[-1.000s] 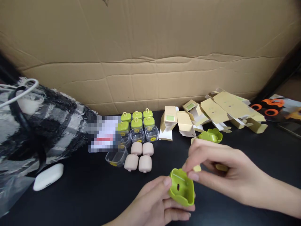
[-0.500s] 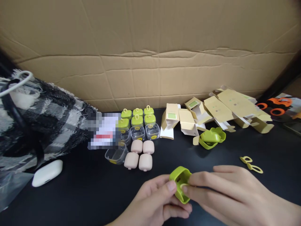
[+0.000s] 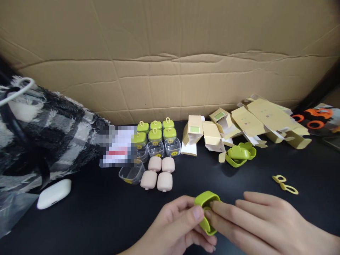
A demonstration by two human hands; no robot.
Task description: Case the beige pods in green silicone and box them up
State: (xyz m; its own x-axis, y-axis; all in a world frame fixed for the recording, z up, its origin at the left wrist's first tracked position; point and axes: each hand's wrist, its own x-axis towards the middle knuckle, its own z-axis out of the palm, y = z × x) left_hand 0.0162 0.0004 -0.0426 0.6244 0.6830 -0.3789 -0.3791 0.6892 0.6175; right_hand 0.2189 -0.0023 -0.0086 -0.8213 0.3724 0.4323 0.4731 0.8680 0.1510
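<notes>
Both hands meet low in the middle of the black tabletop (image 3: 87,219), and between them sits a lime-green silicone lid (image 3: 206,212), tipped on edge so that its hollow side faces the person. The left hand (image 3: 175,230) pinches the lid from the left, thumb on its near face and the other fingers curled beneath it. The right hand (image 3: 255,223) closes on the lid from the right, its fingertips (image 3: 209,213) pressed against the lid's inner face; whether it holds anything small against that face cannot be told. Taking the lid as the landmark: straight beyond it and a little to the left lie four pale pink rounded blocks (image 3: 157,173) in a tight square, with an empty clear plastic tub (image 3: 132,174) just left of them. Farther beyond those stands a cluster of small clear jars with green lids (image 3: 155,138), beside a blurred-out label. Beyond the lid and to the right lie two more green lids stacked together (image 3: 240,154), and behind them a scatter of opened tan cardboard boxes (image 3: 249,122) along the foot of a large cardboard sheet (image 3: 170,53). To the right of the lid, well apart, lie two yellow loop tabs (image 3: 284,184). Far to the left rest a white earbud case (image 3: 54,193) and a black-and-white plaid fabric (image 3: 45,134).
</notes>
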